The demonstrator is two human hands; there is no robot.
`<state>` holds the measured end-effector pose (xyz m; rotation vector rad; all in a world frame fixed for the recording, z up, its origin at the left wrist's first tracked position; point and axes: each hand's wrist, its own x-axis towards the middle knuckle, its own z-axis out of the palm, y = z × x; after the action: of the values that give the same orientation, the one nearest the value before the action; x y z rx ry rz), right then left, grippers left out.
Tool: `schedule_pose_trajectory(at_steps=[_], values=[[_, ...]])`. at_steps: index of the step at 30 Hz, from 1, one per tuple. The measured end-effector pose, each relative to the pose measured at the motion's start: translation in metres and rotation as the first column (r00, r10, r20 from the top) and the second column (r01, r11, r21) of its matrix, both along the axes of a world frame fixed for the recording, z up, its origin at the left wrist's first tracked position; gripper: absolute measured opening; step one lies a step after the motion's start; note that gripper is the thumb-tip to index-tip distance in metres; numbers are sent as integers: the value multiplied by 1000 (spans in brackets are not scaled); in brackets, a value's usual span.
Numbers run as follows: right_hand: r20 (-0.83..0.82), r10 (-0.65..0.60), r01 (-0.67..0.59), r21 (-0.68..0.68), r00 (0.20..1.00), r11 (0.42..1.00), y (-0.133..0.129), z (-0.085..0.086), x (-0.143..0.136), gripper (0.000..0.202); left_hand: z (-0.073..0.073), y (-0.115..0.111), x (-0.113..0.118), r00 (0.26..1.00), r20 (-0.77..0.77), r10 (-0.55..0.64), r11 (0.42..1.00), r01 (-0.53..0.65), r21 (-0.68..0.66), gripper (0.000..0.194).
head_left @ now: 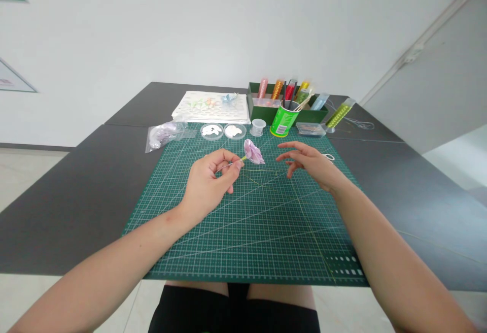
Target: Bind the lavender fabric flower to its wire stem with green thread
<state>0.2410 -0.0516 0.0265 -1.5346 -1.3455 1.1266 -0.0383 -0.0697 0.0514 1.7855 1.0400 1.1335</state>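
My left hand (213, 178) pinches the thin stem of a pale purple artificial flower (253, 152) between thumb and fingers. The bloom points to the right, and a short yellow-green part shows where it joins the stem. To the right of the flower, my right hand (304, 162) hovers with fingers spread and nothing visible in them. White scissor handles (328, 157) show partly behind that hand. Both hands are over a green cutting mat (243, 231). A fine yellowish thread (299, 201) lies across the mat.
Along the mat's far edge stand a plastic bag (165, 135), two round dishes with white pieces (212, 131), a small spool (257, 127) and a green can of tools (283, 120). Behind are stacked paper sheets (213, 107) and a dark green box (266, 114) holding coloured tubes.
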Motion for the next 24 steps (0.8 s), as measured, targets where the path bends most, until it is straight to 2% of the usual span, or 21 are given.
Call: schedule_pose_trajectory(at_steps=[2, 4, 8, 10, 12, 14, 16, 20, 24], values=[[166, -5, -6, 68, 986, 998, 2, -5, 2, 45, 0, 0, 0, 1000, -4, 6, 1000, -6, 2, 17], [267, -34, -6, 145, 963, 989, 5, -10, 3, 51, 0, 1, 0, 1000, -7, 12, 1000, -12, 6, 17], [313, -127, 60, 216, 941, 975, 7, -12, 4, 39, -1, 2, -1, 1000, -6, 14, 1000, -14, 7, 17], [222, -182, 143, 179, 958, 973, 6, -6, 3, 37, -1, 2, -1, 1000, -6, 16, 1000, -16, 4, 17], [0, -195, 194, 77, 981, 978, 3, 3, 2, 45, -1, 2, -1, 1000, -7, 17, 1000, -17, 4, 17], [-247, -178, 175, -37, 952, 984, 0, 11, 2, 55, -1, 2, 0, 1000, -11, 16, 1000, -16, 5, 17], [-396, -158, 124, -111, 905, 986, -2, 18, 2, 59, -1, 2, 0, 1000, -12, 17, 1000, -17, 4, 17], [-462, -153, 72, -187, 874, 980, -4, 23, 3, 60, 0, 2, -1, 1000, -12, 23, 1000, -23, 7, 17], [-459, -161, 76, -200, 874, 977, -2, 23, 4, 59, -1, 2, -1, 1000, -11, 18, 1000, -18, 11, 17]])
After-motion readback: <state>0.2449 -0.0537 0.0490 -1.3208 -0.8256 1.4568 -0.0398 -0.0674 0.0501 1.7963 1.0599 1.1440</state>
